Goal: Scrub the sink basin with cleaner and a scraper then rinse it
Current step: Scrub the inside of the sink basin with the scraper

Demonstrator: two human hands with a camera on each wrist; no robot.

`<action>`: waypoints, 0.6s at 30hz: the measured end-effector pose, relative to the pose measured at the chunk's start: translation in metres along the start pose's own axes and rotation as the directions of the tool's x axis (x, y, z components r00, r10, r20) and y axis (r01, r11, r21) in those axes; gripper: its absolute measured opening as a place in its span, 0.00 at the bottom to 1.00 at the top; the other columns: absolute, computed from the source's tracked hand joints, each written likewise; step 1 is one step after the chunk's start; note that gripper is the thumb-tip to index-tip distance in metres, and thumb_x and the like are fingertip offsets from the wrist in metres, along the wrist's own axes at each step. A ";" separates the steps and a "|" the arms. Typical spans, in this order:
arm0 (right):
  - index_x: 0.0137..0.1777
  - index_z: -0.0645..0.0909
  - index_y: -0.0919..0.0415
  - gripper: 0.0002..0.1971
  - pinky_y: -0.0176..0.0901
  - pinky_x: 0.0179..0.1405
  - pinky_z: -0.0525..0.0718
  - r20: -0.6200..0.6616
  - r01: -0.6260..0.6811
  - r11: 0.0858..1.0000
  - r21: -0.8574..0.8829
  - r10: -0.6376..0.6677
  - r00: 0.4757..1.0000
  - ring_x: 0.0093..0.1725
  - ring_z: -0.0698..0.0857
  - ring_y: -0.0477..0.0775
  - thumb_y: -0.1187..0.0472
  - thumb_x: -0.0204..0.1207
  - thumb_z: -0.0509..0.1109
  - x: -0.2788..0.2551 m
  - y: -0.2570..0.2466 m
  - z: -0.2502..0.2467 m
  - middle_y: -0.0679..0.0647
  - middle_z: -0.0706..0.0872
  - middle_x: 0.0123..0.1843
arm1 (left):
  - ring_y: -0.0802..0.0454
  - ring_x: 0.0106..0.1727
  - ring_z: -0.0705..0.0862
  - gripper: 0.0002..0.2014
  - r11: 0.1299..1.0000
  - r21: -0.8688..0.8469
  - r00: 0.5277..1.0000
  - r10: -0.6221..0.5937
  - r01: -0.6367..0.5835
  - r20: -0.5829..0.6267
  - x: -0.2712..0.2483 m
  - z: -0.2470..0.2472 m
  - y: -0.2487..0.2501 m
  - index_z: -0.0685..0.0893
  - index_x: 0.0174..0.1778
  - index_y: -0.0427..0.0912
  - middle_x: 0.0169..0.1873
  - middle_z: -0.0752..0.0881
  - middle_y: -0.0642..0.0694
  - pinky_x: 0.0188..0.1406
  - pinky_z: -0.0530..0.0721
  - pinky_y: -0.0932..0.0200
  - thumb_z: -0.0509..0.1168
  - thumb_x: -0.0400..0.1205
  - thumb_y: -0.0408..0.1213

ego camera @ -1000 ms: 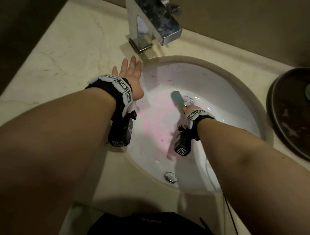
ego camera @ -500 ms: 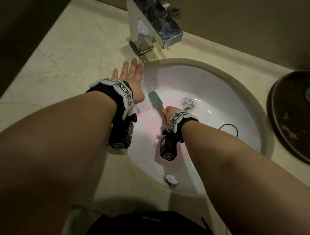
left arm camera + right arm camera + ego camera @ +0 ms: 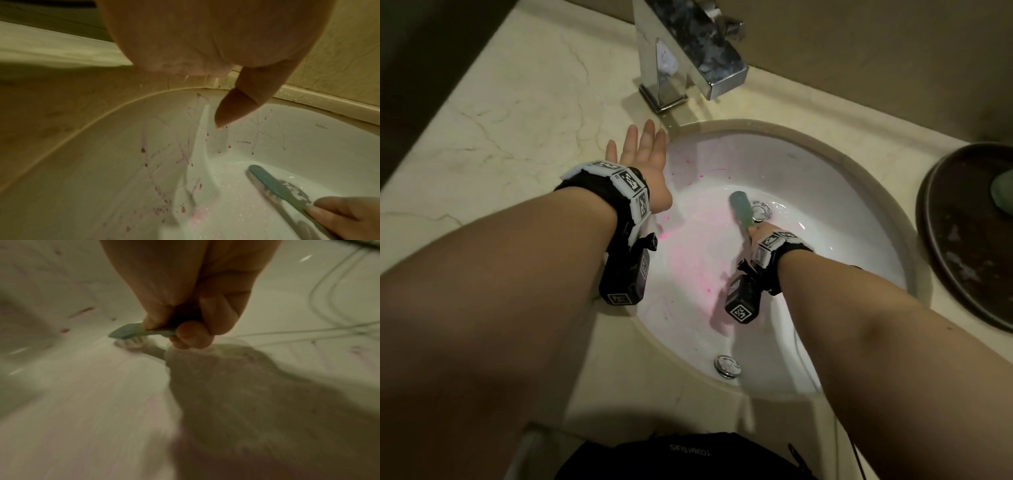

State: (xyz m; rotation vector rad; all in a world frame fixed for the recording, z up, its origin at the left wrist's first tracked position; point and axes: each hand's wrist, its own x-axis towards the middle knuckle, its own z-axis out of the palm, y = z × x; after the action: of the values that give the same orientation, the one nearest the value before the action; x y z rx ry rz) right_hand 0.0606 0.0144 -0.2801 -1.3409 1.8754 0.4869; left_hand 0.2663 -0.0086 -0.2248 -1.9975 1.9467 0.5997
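Over on the left, the left hand (image 3: 642, 150) is lying flat with fingers straight on the marble counter (image 3: 517, 102), right at the rim of the sink basin (image 3: 825, 178), holding nothing; the wrist view shows its thumb (image 3: 232, 108) hanging down over the white wall. That wall is carrying dark pink specks and streaks (image 3: 185, 160), and further down a pale pink film of cleaner (image 3: 688, 260) is spreading over the bottom. Just behind the hand the square chrome faucet (image 3: 688, 51) is sitting on the counter with its spout reaching over the basin. Moving right, the right hand (image 3: 758, 231) is down inside the bowl, fingers curled tight round the handle of the teal scraper (image 3: 741, 207), whose blade is lying low on the basin floor just beside the drain (image 3: 760, 212). The right wrist view is looking pretty blurry. At the front wall there's a round chrome overflow cap (image 3: 727, 366), and far right a dark round tray (image 3: 969, 240) is resting on the counter.
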 end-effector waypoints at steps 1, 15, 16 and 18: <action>0.78 0.62 0.62 0.28 0.54 0.71 0.74 0.018 0.035 0.999 -0.034 -0.035 0.999 0.71 0.73 0.64 0.60 0.80 0.64 0.001 -0.005 0.004 0.62 0.70 0.72 | 0.47 0.82 0.33 0.45 1.000 0.002 1.000 0.002 -0.002 -0.001 0.000 0.001 0.000 0.35 0.82 0.45 0.82 0.33 0.47 0.78 0.32 0.46 0.61 0.78 0.36; 0.72 0.70 0.65 0.24 0.51 0.67 0.75 0.020 -0.015 0.990 -0.138 0.018 1.000 0.66 0.78 0.62 0.59 0.77 0.65 0.019 0.028 0.004 0.56 0.72 0.51 | 0.45 0.82 0.33 0.47 0.999 0.040 1.000 0.010 -0.010 0.018 0.001 0.001 -0.002 0.34 0.82 0.44 0.81 0.32 0.46 0.78 0.33 0.44 0.63 0.77 0.38; 0.71 0.70 0.65 0.23 0.46 0.64 0.75 0.003 -0.005 0.987 -0.161 0.005 1.000 0.65 0.78 0.62 0.60 0.77 0.65 0.017 0.029 0.002 0.57 0.72 0.54 | 0.45 0.82 0.33 0.47 0.999 0.038 1.000 0.011 -0.012 0.017 0.001 0.001 -0.002 0.34 0.82 0.44 0.81 0.32 0.46 0.78 0.33 0.44 0.63 0.77 0.38; 0.70 0.71 0.62 0.21 0.43 0.60 0.80 -0.037 -0.025 0.993 -0.119 0.021 0.999 0.66 0.77 0.63 0.60 0.78 0.65 0.015 0.033 0.001 0.58 0.74 0.62 | 0.46 0.82 0.32 0.47 0.999 0.039 1.000 0.007 -0.008 0.015 0.001 0.000 -0.002 0.34 0.82 0.44 0.81 0.32 0.46 0.78 0.33 0.44 0.63 0.76 0.37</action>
State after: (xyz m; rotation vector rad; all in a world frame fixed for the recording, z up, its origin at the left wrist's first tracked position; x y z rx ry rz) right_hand 0.0285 0.0182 -0.2960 -1.4156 1.9181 0.5986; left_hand 0.2684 -0.0091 -0.2258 -1.9574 1.9433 0.5723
